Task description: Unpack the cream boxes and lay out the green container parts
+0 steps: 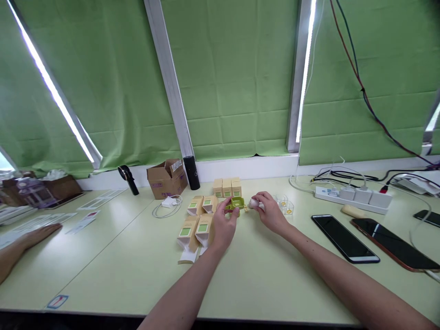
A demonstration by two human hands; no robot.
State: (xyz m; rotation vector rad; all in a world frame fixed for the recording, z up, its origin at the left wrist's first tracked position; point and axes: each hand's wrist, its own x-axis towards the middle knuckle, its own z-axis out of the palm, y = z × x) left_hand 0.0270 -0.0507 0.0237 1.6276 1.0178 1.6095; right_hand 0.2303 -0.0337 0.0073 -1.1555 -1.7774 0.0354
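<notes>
A small green plastic tray (pixel 237 203) is held in the left hand (pixel 223 224), near the middle of the pale flat table (pixel 137 266). Just to its right, a small white round piece (pixel 254 203) is held in the right hand (pixel 270 213). Three upright tan cardboard boxes (pixel 227 187) are lined up right behind the tray. Four open tan cardboard boxes (pixel 197 220) are laid left of the left hand. Two small clear plastic cups (pixel 285 205) are set right of the right hand. Further right, two flat black phones (pixel 345 238) are laid side by side, with a long white power strip (pixel 350 195) behind them.
</notes>
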